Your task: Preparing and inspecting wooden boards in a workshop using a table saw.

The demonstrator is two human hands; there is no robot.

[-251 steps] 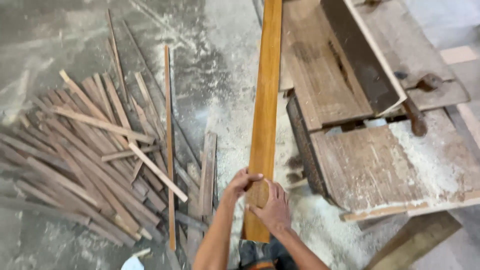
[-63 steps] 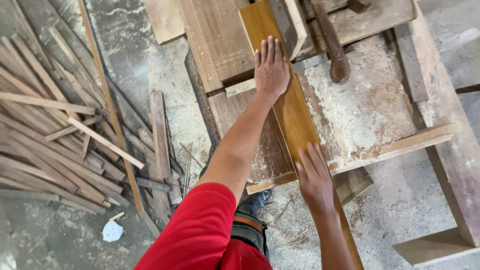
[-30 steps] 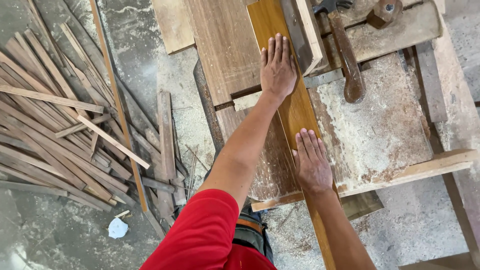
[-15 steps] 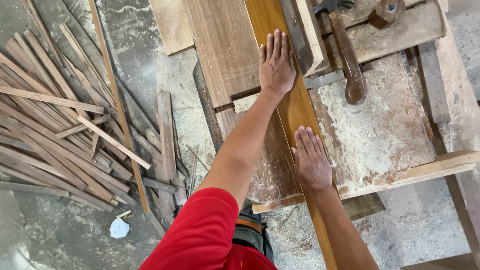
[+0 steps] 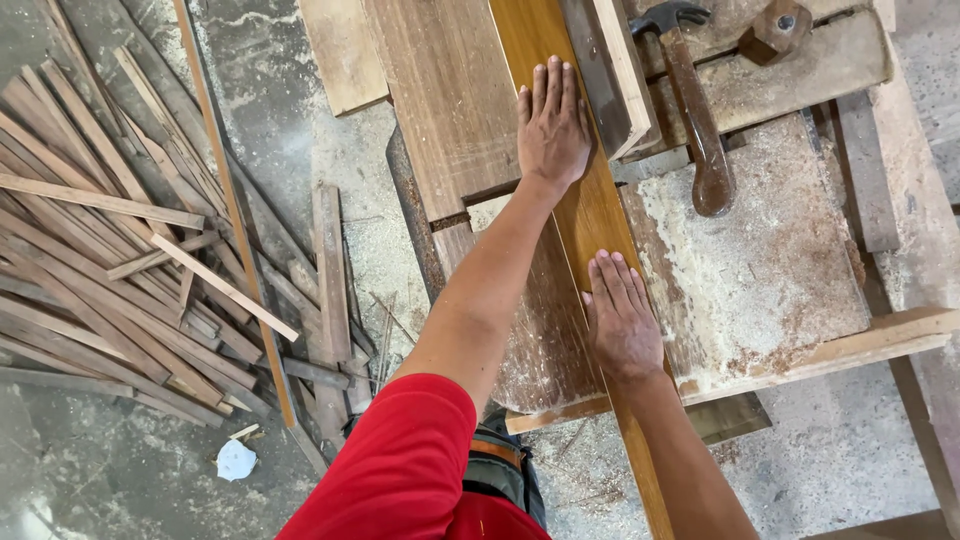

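Note:
A long orange-brown plank (image 5: 592, 215) lies lengthwise on a sawdust-covered wooden bench (image 5: 770, 270), running from the top edge down past the bench's near edge. My left hand (image 5: 552, 125) lies flat on the plank farther away, fingers together and stretched out. My right hand (image 5: 620, 318) presses flat on the plank closer to me, near the bench's front rail. Neither hand grips anything. A light wooden strip (image 5: 620, 70) lies along the plank's right side next to my left hand.
A claw hammer (image 5: 695, 110) and a small wooden block (image 5: 775, 30) lie on the bench at the right. A wide dark board (image 5: 450, 100) lies left of the plank. A heap of thin wood offcuts (image 5: 130, 270) covers the dusty floor at the left.
Compared with one second ago both hands and the plank hold nearly the same place. Two seconds ago my right hand was lower, off the bench edge; it has moved up the plank.

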